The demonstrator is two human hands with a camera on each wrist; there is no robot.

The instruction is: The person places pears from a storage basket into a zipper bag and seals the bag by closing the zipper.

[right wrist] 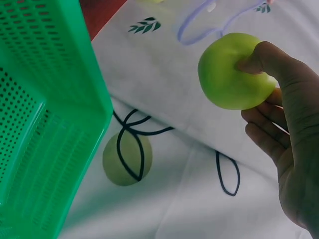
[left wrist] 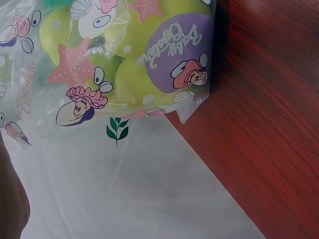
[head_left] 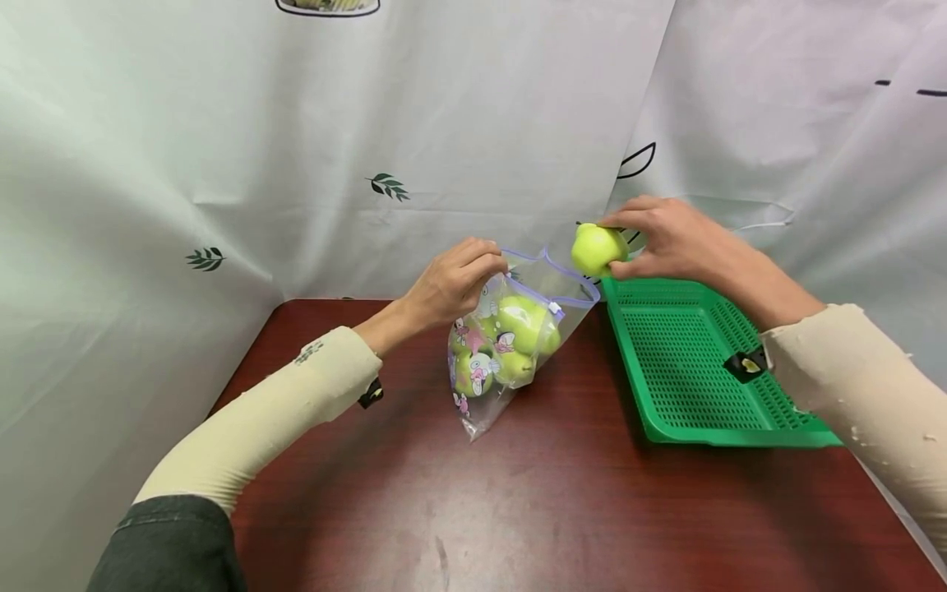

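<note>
In the head view my right hand (head_left: 662, 238) pinches a yellow-green pear (head_left: 596, 250) between thumb and fingers, just right of the bag's mouth and above the basket's far left corner. The right wrist view shows the rounded side of this pear (right wrist: 233, 72), with the thumb pressed on it. My left hand (head_left: 455, 279) grips the upper left rim of a clear zip bag (head_left: 484, 407) with a purple slider strip and cartoon prints. The bag's mouth gapes. Inside it lie several yellow-green pears (head_left: 525, 321), also visible through the printed plastic (left wrist: 174, 55) in the left wrist view.
A green perforated plastic basket (head_left: 644, 403) stands on the right of the dark red table (head_left: 518, 510), with no fruit visible in it. White printed sheeting (head_left: 473, 123) hangs behind the table and along its left side.
</note>
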